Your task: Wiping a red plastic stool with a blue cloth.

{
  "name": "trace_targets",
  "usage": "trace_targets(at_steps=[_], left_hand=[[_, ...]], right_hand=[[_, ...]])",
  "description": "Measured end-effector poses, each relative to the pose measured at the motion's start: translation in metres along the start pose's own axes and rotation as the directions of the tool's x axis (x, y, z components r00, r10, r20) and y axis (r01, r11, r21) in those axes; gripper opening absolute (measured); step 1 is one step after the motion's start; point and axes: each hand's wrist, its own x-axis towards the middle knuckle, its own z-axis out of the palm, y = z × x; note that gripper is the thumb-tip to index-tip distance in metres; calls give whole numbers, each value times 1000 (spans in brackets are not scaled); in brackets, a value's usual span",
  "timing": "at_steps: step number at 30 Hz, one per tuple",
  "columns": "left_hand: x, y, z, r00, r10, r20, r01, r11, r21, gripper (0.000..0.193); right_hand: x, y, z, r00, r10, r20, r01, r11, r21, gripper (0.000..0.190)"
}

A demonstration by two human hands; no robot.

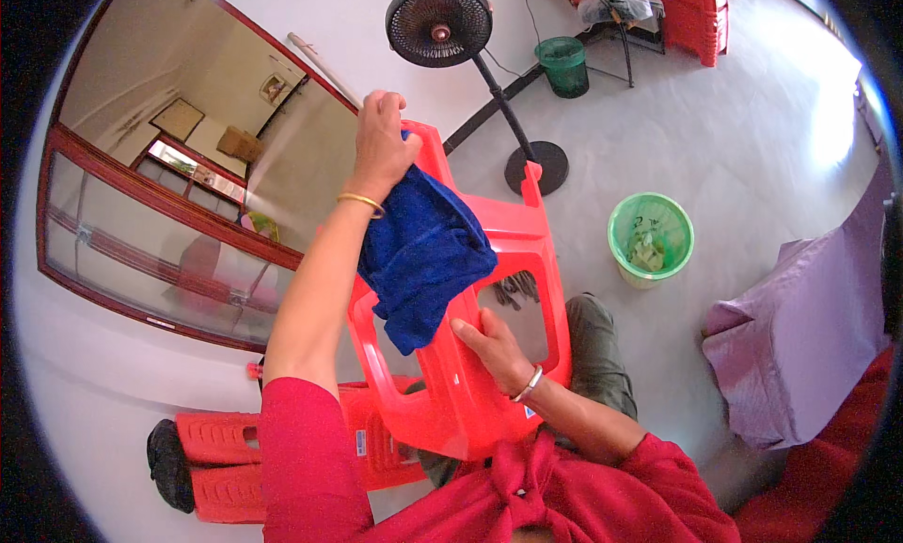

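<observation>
A red plastic stool (494,222) lies tipped across my lap, its legs pointing away from me. My left hand (384,144) grips a dark blue cloth (430,250) at the end of one stool leg, and the rest of the cloth hangs down over the stool's side. My right hand (496,349) rests on the stool nearer my body, thumb and fingers against the red plastic. The undersides of both hands' fingers are partly hidden.
A black pedestal fan (441,32) stands ahead. To the right are a green bin (652,236) with litter and a table under a purple cloth (811,331). More red plastic furniture (222,490) is at the lower left, below a red-framed window (169,261). Farther off stands a dark green bin (564,67).
</observation>
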Motion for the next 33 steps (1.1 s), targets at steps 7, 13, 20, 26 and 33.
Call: trace_targets(at_steps=[7, 13, 20, 26, 33], left_hand=[[-33, 48, -6, 926, -80, 370, 15, 984, 176, 12], [-88, 111, -49, 811, 175, 559, -44, 970, -239, 31], [-113, 94, -76, 901, 99, 423, -123, 992, 28, 41], [-88, 34, -40, 993, -91, 69, 100, 986, -134, 22], [-74, -15, -38, 633, -745, -210, 653, 659, -372, 33]], right_hand=[[4, -3, 6, 998, 40, 51, -47, 988, 144, 28], [11, 6, -7, 995, 98, 16, -99, 969, 227, 19], [-2, -14, 5, 997, 39, 71, -49, 987, 155, 23], [4, -7, -2, 991, 79, 112, -98, 978, 183, 25], [-4, -10, 0, 993, 86, 77, -97, 983, 155, 24]])
